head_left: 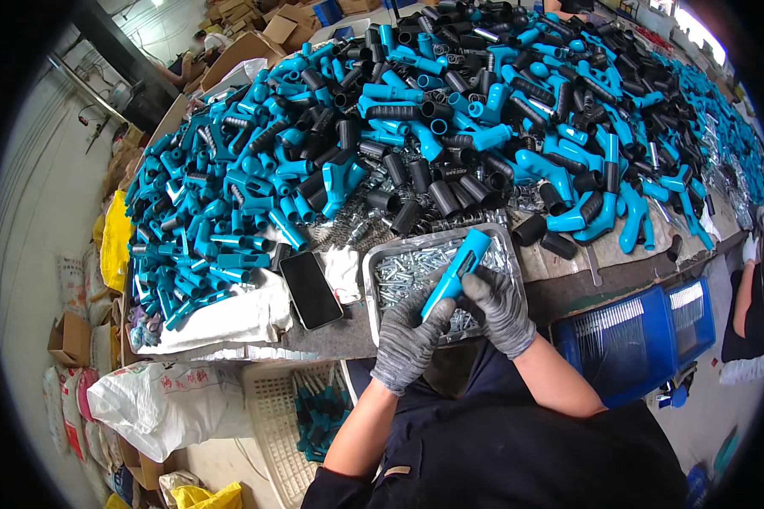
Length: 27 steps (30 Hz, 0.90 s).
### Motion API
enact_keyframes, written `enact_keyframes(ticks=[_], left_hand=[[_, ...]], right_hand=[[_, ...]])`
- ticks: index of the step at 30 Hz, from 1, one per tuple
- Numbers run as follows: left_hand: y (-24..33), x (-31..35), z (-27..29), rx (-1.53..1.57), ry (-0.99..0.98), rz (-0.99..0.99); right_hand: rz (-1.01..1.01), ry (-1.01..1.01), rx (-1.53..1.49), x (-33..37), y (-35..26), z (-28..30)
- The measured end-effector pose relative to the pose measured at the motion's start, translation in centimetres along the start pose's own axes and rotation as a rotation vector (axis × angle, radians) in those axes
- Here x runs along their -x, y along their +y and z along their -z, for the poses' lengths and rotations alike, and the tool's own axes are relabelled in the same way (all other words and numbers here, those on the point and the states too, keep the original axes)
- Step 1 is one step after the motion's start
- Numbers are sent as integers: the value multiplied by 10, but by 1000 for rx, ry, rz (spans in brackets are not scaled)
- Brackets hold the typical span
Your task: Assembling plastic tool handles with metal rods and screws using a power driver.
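Both of my hands wear grey knitted gloves and hold one teal plastic housing (474, 250), long and tube-like with a slot in its side. My left hand (409, 341) is closed round its lower end. On the upper right side, the thumb and fingers of my right hand (502, 310) press against it near the slot. The housing is tilted, its far end pointing up and right. Under it a metal tray (370, 293) contains many small silver screws (397, 276); my hands and the housing cover part of them.
A large heap of teal housings (246, 182) and black sleeves (443, 198) spreads across the table. Left of the tray lies a black phone (311, 291) by a white cloth (229, 321). Below are a cream crate (267, 433), a white sack (165, 407) and blue bins (615, 339).
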<state>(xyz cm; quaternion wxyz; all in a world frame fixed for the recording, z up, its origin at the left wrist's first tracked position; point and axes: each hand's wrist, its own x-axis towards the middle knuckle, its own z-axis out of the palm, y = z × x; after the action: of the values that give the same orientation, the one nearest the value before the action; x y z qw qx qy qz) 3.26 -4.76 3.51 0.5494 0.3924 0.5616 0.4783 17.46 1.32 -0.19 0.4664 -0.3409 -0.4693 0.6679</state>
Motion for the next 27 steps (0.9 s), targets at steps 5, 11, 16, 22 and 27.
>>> enact_keyframes(ticks=[5,11,16,22,27], left_hand=[[-16,-19,-21,-208,31,-210],[-24,-49,9,-965,4,-213],[-53,-61,9,-1187,70,-357],[-49,-70,22,-1073,195,-408],[-50,-75,26,-1137,233,-429]], right_hand=[[-52,80,-223,-4,7,15],[-79,325,-680,-18,8,61],[-259,105,-718,-3,3,48],[-277,17,-409,4,15,38],[-324,-31,-357,7,22,35]])
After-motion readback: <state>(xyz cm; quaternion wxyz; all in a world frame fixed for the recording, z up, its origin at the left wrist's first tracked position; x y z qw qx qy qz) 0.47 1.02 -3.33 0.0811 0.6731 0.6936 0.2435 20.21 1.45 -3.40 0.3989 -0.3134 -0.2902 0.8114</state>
